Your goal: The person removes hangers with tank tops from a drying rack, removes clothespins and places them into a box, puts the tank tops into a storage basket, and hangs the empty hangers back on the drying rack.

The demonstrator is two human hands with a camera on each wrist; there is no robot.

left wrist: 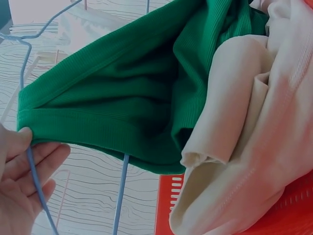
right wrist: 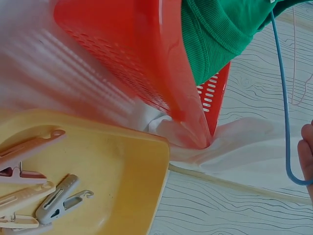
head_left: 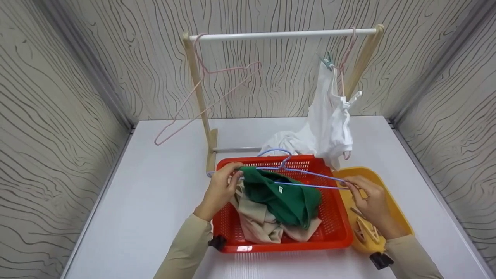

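A blue hanger is stretched between both hands above the red basket, passing through the opening of a green ribbed garment. My left hand pinches the garment's edge between thumb and fingers, as the left wrist view shows, with the hanger wire running by the fingers. At the other end, my right hand pinches the hanger's corner. The garment's lower part lies on beige clothing in the basket. Only the fingertips of the right hand show in the right wrist view.
A yellow bin with several clothespins stands right of the basket. Behind is a drying rack with a pink hanger at left and a white garment clipped on another at right. Patterned walls enclose the table.
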